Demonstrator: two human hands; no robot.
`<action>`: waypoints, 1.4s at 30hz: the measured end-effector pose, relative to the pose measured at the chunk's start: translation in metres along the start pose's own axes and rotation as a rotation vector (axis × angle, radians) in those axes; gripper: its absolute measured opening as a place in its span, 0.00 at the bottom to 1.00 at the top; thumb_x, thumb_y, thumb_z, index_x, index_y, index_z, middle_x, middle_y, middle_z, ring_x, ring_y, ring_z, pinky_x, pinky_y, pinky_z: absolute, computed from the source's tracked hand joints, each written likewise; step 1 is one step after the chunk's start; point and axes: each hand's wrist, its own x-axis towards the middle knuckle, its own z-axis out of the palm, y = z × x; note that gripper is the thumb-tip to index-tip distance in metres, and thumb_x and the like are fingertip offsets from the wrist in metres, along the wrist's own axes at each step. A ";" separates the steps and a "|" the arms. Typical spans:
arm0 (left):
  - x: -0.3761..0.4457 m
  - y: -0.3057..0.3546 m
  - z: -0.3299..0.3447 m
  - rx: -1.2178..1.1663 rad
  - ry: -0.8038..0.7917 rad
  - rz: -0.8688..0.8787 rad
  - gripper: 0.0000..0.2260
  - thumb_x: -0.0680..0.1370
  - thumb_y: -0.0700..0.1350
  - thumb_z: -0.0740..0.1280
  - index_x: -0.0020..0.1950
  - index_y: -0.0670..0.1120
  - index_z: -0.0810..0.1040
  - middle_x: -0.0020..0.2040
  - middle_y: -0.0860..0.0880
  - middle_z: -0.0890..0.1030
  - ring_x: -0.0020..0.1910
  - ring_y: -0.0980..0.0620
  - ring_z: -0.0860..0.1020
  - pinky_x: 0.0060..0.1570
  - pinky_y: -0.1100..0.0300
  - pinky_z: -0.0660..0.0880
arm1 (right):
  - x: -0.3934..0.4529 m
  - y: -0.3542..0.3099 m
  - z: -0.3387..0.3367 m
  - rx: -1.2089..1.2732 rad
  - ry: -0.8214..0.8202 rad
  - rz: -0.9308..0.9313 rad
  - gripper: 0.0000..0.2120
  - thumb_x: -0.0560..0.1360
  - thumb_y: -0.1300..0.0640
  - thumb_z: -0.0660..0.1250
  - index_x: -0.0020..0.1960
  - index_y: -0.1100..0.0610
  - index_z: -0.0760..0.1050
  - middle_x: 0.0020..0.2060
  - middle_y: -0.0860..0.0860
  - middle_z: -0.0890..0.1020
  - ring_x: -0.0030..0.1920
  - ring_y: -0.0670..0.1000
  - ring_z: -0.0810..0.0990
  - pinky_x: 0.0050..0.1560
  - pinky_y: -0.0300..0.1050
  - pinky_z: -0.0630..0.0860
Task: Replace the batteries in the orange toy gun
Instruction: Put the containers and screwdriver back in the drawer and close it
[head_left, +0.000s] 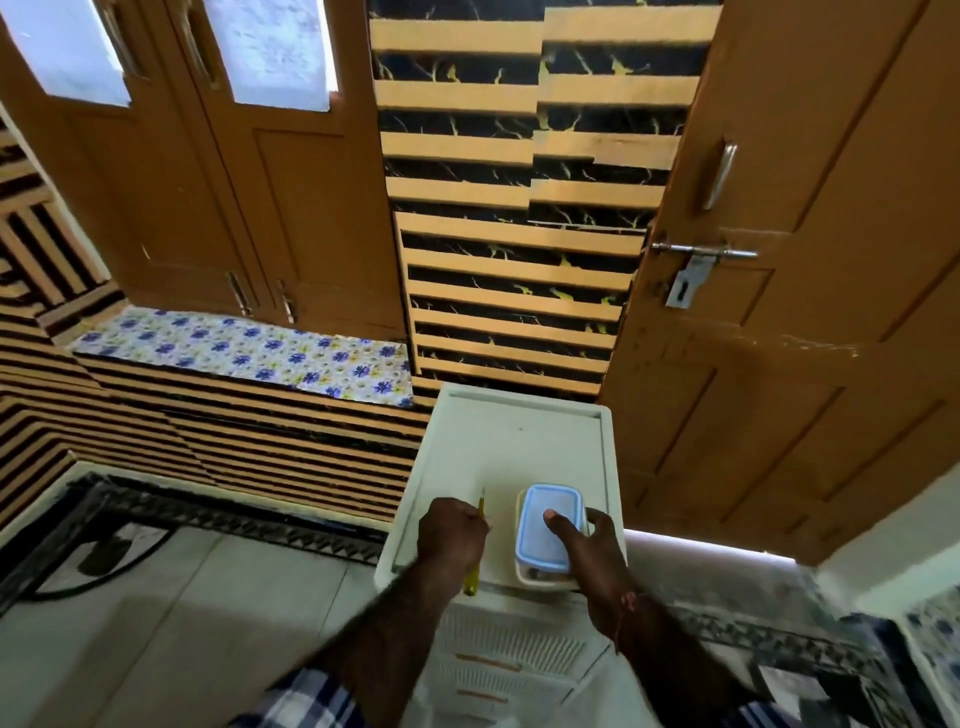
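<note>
Two hands in view, both over the white counter (519, 441), which looks like the top of a plastic drawer unit. We see the left hand (451, 531) fisted around a yellow-handled screwdriver (474, 571). Screwdriver long axis runs near-to-far: metal tip pokes out above the fist pointing away from us, toward the wall, and the yellow handle end sticks out below the fist toward us, near the counter's front edge. Slight tilt, tip leaning a bit right.

Right hand (587, 545) grips a small box with a pale blue lid (540, 525): thumb lies flat on top of the lid, the other fingers wrap the right side. Box sits on the counter at the front right corner, long axis also near-to-far, lid on. Contents not visible, apart from a dark sliver at the near edge we cannot identify.

Orange toy gun: we cannot find it anywhere in this view. Same for batteries.

Screwdriver and box sit just beside each other, not touching.

Around: striped black and tan wall panels (519, 260) behind the counter, brown door (779, 312) with a metal latch on the right, floral-covered ledge (249, 353) to the left.
</note>
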 end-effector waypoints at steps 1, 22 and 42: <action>0.012 0.000 0.004 0.027 -0.015 0.000 0.09 0.71 0.47 0.76 0.35 0.43 0.83 0.38 0.44 0.84 0.43 0.45 0.83 0.37 0.62 0.73 | 0.009 -0.001 0.003 -0.010 0.001 0.008 0.50 0.57 0.36 0.78 0.72 0.52 0.63 0.60 0.54 0.77 0.54 0.55 0.81 0.55 0.58 0.80; 0.099 -0.016 0.021 0.508 -0.200 0.363 0.08 0.71 0.48 0.71 0.43 0.46 0.75 0.46 0.46 0.81 0.49 0.42 0.80 0.44 0.52 0.78 | 0.042 -0.024 0.018 -0.345 -0.012 0.030 0.31 0.68 0.47 0.77 0.67 0.55 0.74 0.61 0.54 0.80 0.57 0.55 0.80 0.46 0.45 0.78; 0.035 -0.056 -0.004 0.303 -0.055 0.463 0.14 0.77 0.37 0.63 0.60 0.43 0.81 0.59 0.44 0.80 0.60 0.45 0.77 0.62 0.57 0.71 | -0.015 0.003 0.011 -0.208 0.350 -0.043 0.30 0.70 0.39 0.72 0.62 0.60 0.75 0.61 0.58 0.79 0.61 0.59 0.77 0.64 0.56 0.72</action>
